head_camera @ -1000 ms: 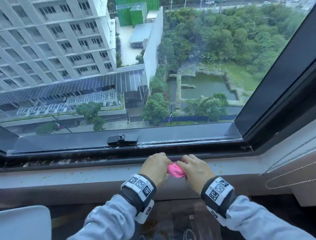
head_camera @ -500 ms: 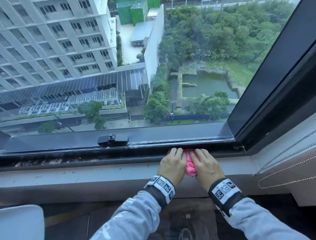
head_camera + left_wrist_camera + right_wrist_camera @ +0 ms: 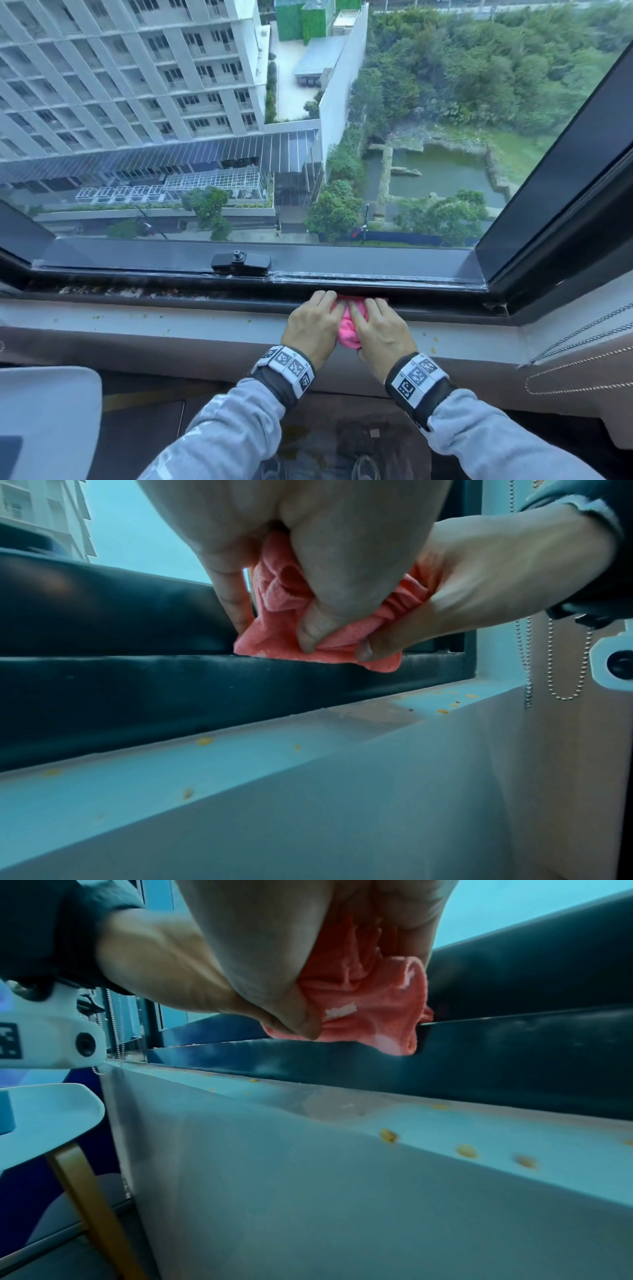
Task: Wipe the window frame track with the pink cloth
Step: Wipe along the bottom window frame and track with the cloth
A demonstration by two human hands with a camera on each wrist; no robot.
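Now both hands, left hand (image 3: 313, 327) and right hand (image 3: 378, 329), have shifted right, pinching the bunched pink cloth (image 3: 349, 329) into the window frame track (image 3: 435, 301) at centre frame. Wiping looks begun; debris at centre left remains.

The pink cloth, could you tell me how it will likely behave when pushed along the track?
The pink cloth looks soft and floppy: it bunches into folds between the left hand and right hand. It will probably squash into the track rather than slide stiffly. A loose corner hangs over the frame's edge, so it may drag or snag.
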